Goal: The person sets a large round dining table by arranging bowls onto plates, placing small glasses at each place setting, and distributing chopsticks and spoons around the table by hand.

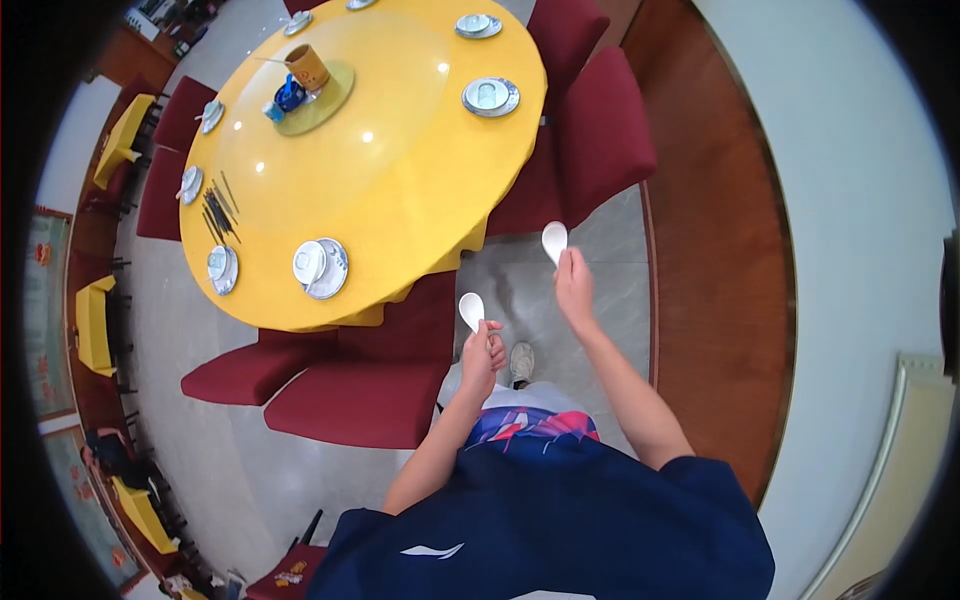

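My left hand (484, 358) is closed around the handle of a white soup spoon (471, 310), its bowl pointing up and away from me. Another white soup spoon (554, 240) is gripped by its handle in my right hand (573, 290), farther forward and to the right. Both spoons are held in the air over the grey floor, apart from each other. Nearest to them is the round table with a yellow cloth (420, 215). On its near edge sits a place setting (322, 268) of a patterned plate, a bowl and a glass.
Dark red chairs (360, 400) surround the table, including some (605, 125) on the right. Several black chopsticks (218, 210) lie on the cloth. A glass turntable carries a brown container (307, 67) and a blue item (290, 95). A brown wall panel (710, 240) stands close on my right.
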{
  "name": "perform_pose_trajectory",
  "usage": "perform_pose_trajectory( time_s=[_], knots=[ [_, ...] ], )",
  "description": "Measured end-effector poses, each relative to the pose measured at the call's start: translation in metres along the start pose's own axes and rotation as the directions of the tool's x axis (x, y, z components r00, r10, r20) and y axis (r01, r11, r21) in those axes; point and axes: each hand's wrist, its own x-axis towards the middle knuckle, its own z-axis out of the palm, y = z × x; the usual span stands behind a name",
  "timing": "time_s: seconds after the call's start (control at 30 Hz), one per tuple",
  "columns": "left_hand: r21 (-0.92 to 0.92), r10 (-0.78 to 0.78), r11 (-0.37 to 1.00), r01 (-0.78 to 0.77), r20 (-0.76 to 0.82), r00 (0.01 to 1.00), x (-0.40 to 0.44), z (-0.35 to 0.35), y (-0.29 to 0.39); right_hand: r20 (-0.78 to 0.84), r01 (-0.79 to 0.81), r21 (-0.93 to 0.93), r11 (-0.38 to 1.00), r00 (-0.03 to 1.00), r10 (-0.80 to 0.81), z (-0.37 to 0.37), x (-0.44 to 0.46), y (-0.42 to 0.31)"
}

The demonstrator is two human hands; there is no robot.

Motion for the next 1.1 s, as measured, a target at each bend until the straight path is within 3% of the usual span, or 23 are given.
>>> perform_pose_trajectory(
  time_s=[0.07, 0.1, 0.13, 0.2, 0.33, 0.4, 0.5, 0.57, 0.63, 0.73, 0.8, 0.83, 0.87, 1.1],
  knots=[
    [-0.066, -0.042, 0.997, 0.04, -0.027, 0.999, 0.002, -0.007, 0.0, -0.049, -0.031, -0.031, 0.999, 0.998, 0.03, 0.012, 0.052, 0.045],
    [-0.15, -0.125, 0.981, 0.124, 0.001, 0.992, 0.005, -0.015, 0.001, -0.047, -0.078, 0.022, 0.997, 0.996, 0.079, 0.015, 0.078, 0.052],
    [-0.146, -0.115, 0.983, 0.111, -0.022, 0.993, 0.009, -0.025, 0.006, -0.043, -0.121, 0.073, 0.99, 0.991, 0.125, 0.021, 0.104, 0.056],
    [-0.279, -0.168, 0.946, 0.167, 0.022, 0.986, 0.018, -0.039, 0.014, 0.008, -0.142, 0.039, 0.989, 0.99, 0.142, 0.027, 0.157, 0.051],
    [-0.234, -0.127, 0.968, 0.088, -0.155, 0.98, 0.058, -0.047, 0.038, 0.058, 0.026, 0.017, 1.0, 0.998, -0.027, 0.035, 0.256, 0.011],
    [-0.255, -0.089, 0.966, 0.049, -0.148, 0.985, 0.089, -0.047, 0.051, 0.066, 0.032, -0.067, 0.997, 0.997, -0.028, 0.048, 0.31, 0.009],
    [-0.146, 0.101, 0.98, -0.138, -0.233, 0.967, 0.117, -0.02, 0.076, 0.115, 0.149, -0.311, 0.939, 0.986, -0.118, 0.071, 0.375, 0.03],
    [-0.12, 0.117, 0.982, -0.148, -0.233, 0.965, 0.134, 0.0, 0.102, 0.116, 0.194, -0.382, 0.904, 0.98, -0.161, 0.093, 0.405, 0.032],
    [-0.041, 0.147, 0.986, -0.16, -0.233, 0.961, 0.155, 0.017, 0.12, 0.188, 0.094, -0.441, 0.893, 0.982, -0.011, 0.114, 0.428, 0.025],
    [0.213, 0.146, 0.972, -0.094, -0.24, 0.96, 0.179, 0.041, 0.147, 0.228, 0.144, -0.471, 0.87, 0.973, -0.037, 0.138, 0.447, 0.033],
    [0.293, 0.149, 0.954, -0.066, -0.274, 0.95, 0.197, 0.053, 0.154, 0.256, 0.12, -0.443, 0.889, 0.967, -0.004, 0.152, 0.458, 0.049],
    [0.373, 0.172, 0.926, -0.057, -0.282, 0.944, 0.211, 0.058, 0.159, 0.291, 0.199, -0.422, 0.885, 0.954, -0.076, 0.159, 0.463, 0.058],
    [0.373, 0.171, 0.926, -0.053, -0.293, 0.941, 0.223, 0.063, 0.165, 0.324, 0.276, -0.398, 0.875, 0.934, -0.148, 0.162, 0.47, 0.067],
    [0.467, 0.134, 0.881, 0.079, -0.406, 0.904, 0.302, 0.137, 0.201, 0.416, 0.319, -0.269, 0.909, 0.89, -0.189, 0.164, 0.489, 0.059]
  ],
)
